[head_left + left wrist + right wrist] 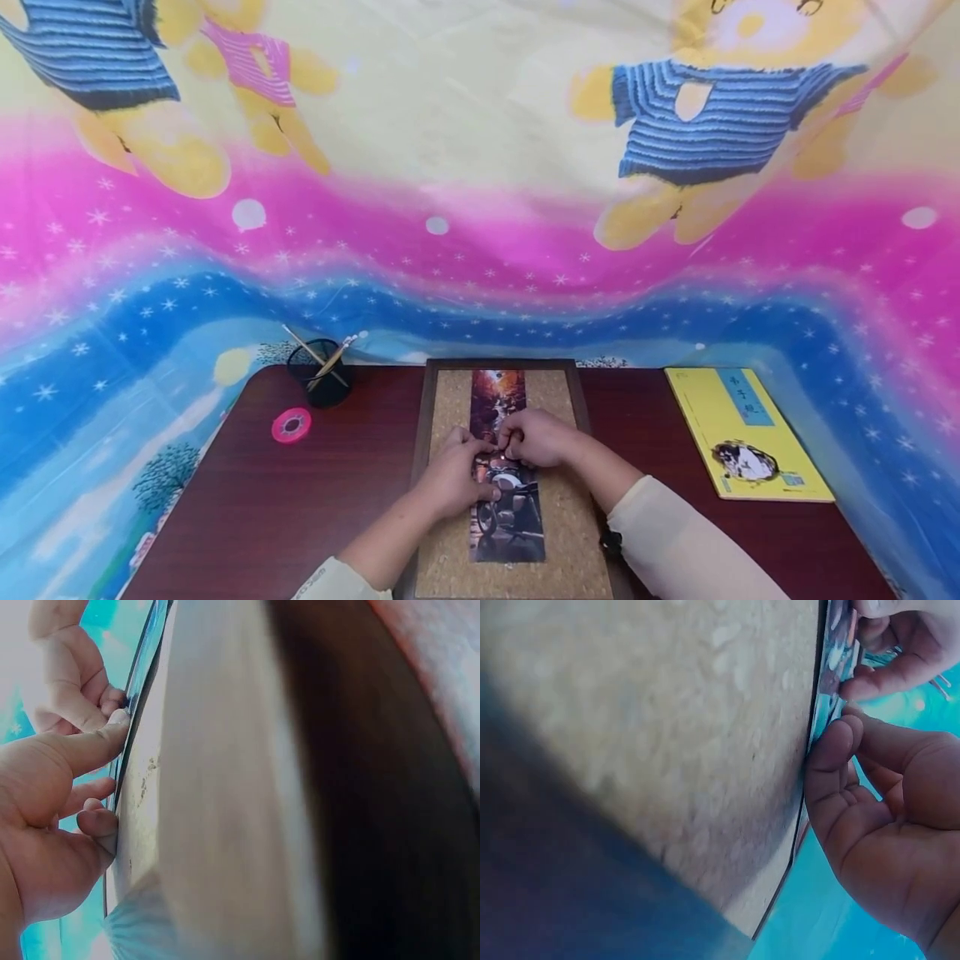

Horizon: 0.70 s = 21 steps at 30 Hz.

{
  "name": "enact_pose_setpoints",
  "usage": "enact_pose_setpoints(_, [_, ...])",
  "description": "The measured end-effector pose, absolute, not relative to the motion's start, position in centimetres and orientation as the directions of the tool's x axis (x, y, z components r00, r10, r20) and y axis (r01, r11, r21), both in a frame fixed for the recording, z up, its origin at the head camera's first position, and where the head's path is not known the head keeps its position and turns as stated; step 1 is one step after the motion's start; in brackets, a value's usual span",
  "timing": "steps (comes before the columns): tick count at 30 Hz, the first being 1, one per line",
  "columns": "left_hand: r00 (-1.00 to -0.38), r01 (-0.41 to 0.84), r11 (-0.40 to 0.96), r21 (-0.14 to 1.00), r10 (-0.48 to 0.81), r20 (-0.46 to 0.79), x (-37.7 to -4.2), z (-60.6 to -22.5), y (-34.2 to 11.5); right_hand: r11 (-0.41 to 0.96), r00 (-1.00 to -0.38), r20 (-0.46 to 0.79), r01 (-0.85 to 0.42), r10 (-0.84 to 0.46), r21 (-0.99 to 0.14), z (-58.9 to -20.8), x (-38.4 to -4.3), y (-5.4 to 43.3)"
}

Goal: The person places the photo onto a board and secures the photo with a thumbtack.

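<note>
A tall picture (510,521) with a motorcycle in its lower part lies on a cork board (450,550) with a dark frame. My left hand (453,477) rests on the picture's left side, its index finger and thumb touching the surface. The left wrist view shows that left hand (52,802) with its index fingertip beside my other hand. My right hand (543,437) bends over the middle of the picture. Thumb and index finger of the right hand (889,795) pinch together against its surface. Whatever small thing they hold is hidden by the fingertips.
A black mesh pen cup (322,383) with several sticks or brushes stands at the back left. A pink tape roll (291,426) lies in front of it. A yellow book (750,450) lies at the right. The patterned cloth (480,250) hangs behind the dark red table (300,508).
</note>
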<state>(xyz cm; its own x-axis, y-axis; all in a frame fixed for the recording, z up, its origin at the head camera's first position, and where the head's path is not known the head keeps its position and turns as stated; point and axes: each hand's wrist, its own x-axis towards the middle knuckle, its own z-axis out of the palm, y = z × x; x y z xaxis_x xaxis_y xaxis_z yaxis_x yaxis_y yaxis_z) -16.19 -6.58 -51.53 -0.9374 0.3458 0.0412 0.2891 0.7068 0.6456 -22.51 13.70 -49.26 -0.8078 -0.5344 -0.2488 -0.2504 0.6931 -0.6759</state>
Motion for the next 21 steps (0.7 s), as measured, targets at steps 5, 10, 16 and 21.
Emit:
enact_pose_setpoints(5, [-0.939, 0.286, 0.717, 0.636, 0.342, 0.037, -16.2, -51.5, -6.7, 0.687, -0.822, -0.228, -0.246, -0.522, -0.684, -49.1, -22.2, 14.9])
enact_pose_setpoints(10, [-0.937, 0.285, 0.702, 0.652, 0.347, 0.036, -16.2, -51.4, -6.9, 0.683, -0.837, -0.198, -0.254, -0.51, -0.685, -49.2, -22.0, 16.1])
enact_pose_setpoints(16, [-0.937, 0.273, 0.692, 0.669, 0.348, 0.022, -16.1, -51.6, -7.1, 0.677, -0.845, -0.155, -0.285, -0.512, -0.679, -49.3, -21.7, 17.7])
enact_pose_setpoints(21, [-0.937, 0.268, 0.68, 0.682, 0.348, 0.022, -16.1, -51.8, -7.2, 0.682, -0.86, -0.125, -0.295, -0.494, -0.67, -49.3, -21.3, 18.9])
